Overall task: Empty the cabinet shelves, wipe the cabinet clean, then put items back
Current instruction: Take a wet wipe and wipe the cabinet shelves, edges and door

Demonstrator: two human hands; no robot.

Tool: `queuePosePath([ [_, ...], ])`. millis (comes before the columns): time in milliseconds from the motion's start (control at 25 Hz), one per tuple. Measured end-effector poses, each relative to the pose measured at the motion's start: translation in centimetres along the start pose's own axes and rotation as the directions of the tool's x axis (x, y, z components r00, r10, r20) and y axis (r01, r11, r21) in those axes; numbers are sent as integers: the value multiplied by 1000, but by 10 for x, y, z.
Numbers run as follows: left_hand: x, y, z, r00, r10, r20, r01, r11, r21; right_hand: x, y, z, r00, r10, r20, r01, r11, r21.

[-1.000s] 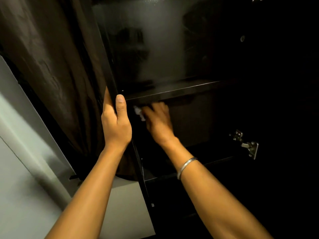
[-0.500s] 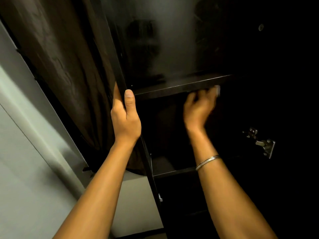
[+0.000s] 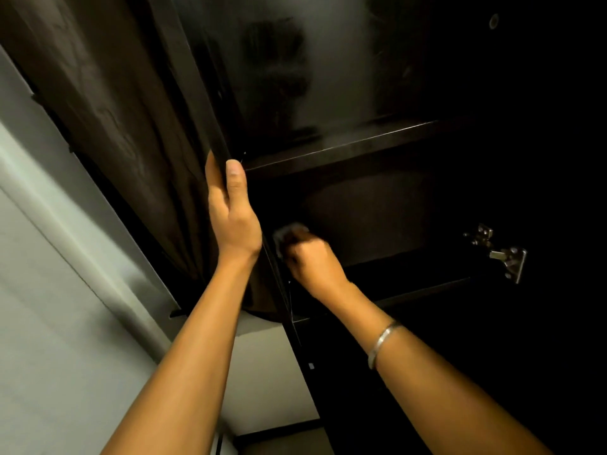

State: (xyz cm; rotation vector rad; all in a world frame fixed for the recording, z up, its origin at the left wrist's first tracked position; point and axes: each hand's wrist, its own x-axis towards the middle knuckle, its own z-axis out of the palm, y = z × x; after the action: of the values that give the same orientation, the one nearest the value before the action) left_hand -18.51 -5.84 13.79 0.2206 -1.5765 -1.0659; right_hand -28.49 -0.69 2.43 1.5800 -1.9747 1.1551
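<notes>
I look up into a dark cabinet with an upper shelf (image 3: 345,149) and a lower shelf (image 3: 427,287). My left hand (image 3: 231,218) grips the front edge of the cabinet's left side panel (image 3: 193,93), thumb on the inner face. My right hand (image 3: 312,261) is inside the compartment between the two shelves, at its left end, with fingers curled round a small pale cloth (image 3: 287,233). The cloth is blurred and mostly hidden by the fingers. No items show on the shelves.
A metal door hinge (image 3: 502,254) sticks out at the right of the compartment. A dark brown curtain (image 3: 98,110) hangs left of the cabinet against a pale wall (image 3: 49,290). A silver bangle (image 3: 382,343) is on my right wrist.
My right hand swept from the left to the right under the upper shelf, then back to the lower left of the compartment. My left hand kept its grip on the side panel.
</notes>
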Motion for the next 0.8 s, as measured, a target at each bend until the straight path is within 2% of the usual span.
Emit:
queuePosePath([
  [80,-1,1,0,1000,-7,3,7,1000,26,-23,5,3,948,130,290,-85,983,-163],
  [120,0,0,-1,1000,-16,10,15,999,29,-24,3,1,933,183,309,-126,973,-194],
  [160,0,0,-2,1000,-22,14,22,999,28,-21,1,-3,947,221,234,-187,970,-158],
  [200,0,0,-3,1000,-23,14,22,999,31,-13,-4,-8,954,284,100,-282,959,-41],
  [240,1,0,-4,1000,-25,16,24,999,36,-4,-13,-15,921,383,-70,-364,911,194],
  [280,1,0,-5,999,-34,29,33,998,44,7,-22,-25,836,523,-163,-383,771,509],
  [320,0,0,-5,998,-46,45,44,998,48,18,-32,-34,759,638,-129,-330,548,768],
  [360,-1,2,-5,996,-60,60,58,997,42,29,-43,-42,724,686,-65,-259,358,897],
  [400,-2,3,-5,995,-68,67,66,997,36,40,-57,-49,718,695,-44,-229,296,927],
  [560,-1,0,-5,993,-77,91,77,997,2,22,-122,-57,880,474,-27,-260,530,807],
  [640,-2,0,-6,986,-114,119,118,993,-26,-24,-125,-47,923,361,135,-330,560,760],
  [720,-2,1,-6,978,-123,167,130,991,-33,-74,-115,-37,878,348,327,-478,648,593],
  [760,-2,0,-6,975,-127,182,137,990,-44,-87,-112,-37,833,395,387,-550,666,504],
  [800,0,-3,-7,976,-126,178,137,989,-53,-89,-113,-41,809,425,405,-585,649,487],
])
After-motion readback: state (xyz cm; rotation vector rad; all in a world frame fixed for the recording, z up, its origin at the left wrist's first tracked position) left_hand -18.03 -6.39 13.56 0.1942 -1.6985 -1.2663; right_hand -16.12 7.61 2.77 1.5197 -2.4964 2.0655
